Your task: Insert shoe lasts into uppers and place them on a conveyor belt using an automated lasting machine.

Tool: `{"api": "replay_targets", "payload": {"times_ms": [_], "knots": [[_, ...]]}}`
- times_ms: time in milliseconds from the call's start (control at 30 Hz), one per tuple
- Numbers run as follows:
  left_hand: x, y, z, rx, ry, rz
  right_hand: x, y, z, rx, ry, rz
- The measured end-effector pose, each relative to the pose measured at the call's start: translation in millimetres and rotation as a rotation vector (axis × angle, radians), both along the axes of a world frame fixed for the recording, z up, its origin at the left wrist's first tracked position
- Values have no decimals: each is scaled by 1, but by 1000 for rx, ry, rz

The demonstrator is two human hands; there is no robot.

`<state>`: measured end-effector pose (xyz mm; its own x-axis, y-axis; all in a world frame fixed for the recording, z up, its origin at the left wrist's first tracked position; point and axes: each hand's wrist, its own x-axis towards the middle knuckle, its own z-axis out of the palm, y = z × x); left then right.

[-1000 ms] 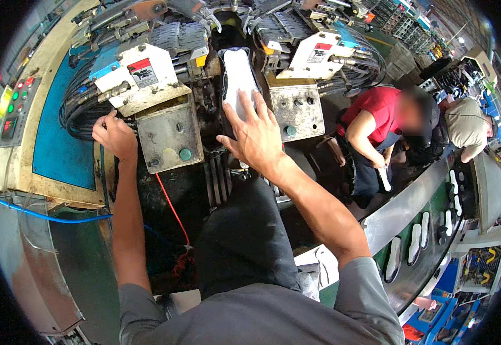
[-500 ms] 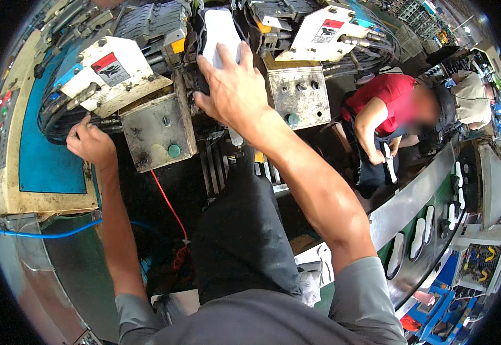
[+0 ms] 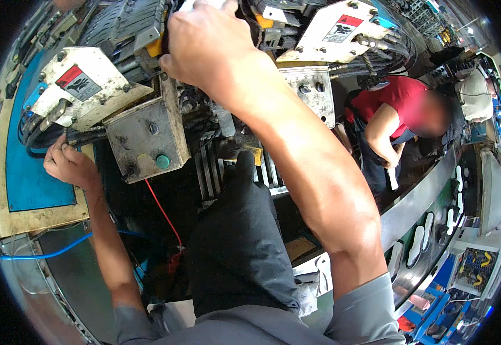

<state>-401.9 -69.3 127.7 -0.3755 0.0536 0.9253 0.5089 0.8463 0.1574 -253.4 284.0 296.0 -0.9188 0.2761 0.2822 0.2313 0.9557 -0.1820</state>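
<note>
The right hand (image 3: 210, 46) clasps a white, smooth-edged piece (image 3: 204, 4) at the top rim — mostly hidden under the fingers, set among the machine's upper clamps. The left hand (image 3: 69, 167) curls around black cables (image 3: 49, 138) beside the blue panel (image 3: 32, 167) — fingers closed.

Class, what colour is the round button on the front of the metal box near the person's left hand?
Green: the round button on the grey metal box, best seen in the head view.
</note>
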Motion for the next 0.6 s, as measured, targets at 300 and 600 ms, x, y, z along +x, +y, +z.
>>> {"api": "replay_targets", "payload": {"times_ms": [300,600], "knots": [[7,-2,1,-32,59,67,4,-9,5,-67,56,-23],[-40,-7,-27,-169,222,51,248,-56,-195,-351,463,63]]}}
